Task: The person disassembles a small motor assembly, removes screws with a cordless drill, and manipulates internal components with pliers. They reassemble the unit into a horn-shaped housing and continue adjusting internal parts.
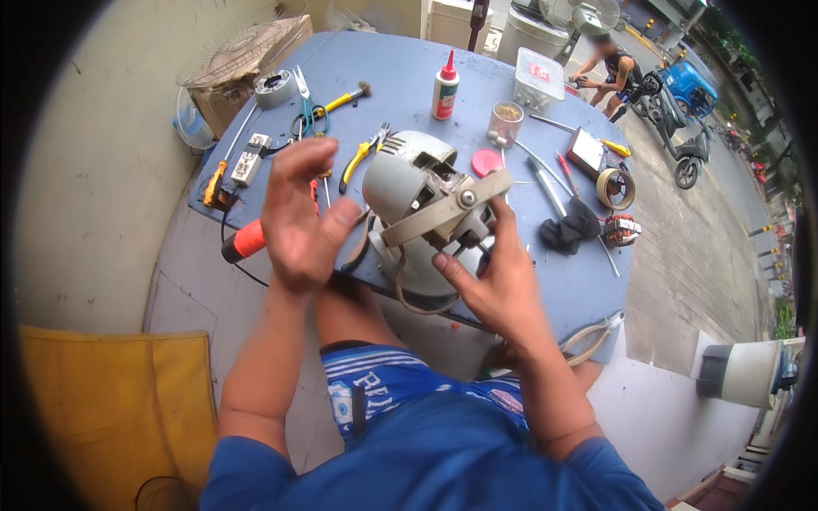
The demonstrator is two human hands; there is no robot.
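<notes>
A grey electric fan motor housing (407, 183) with a beige bracket (443, 209) across it is lifted above the near edge of a blue table (400, 77). My right hand (498, 281) grips the motor from its right and underside, fingers on the bracket and the metal core. My left hand (300, 217) is just left of the motor, fingers spread, palm facing it, not touching it. A grey cord (407, 294) loops down from the motor.
On the table lie a white glue bottle with red cap (444, 87), yellow-handled pliers (362, 153), scissors (305, 104), a power strip (250, 158), an orange-handled tool (247, 241), a tape roll (615, 188) and a clear box (538, 78). A person crouches by a scooter (682, 149) at the back right.
</notes>
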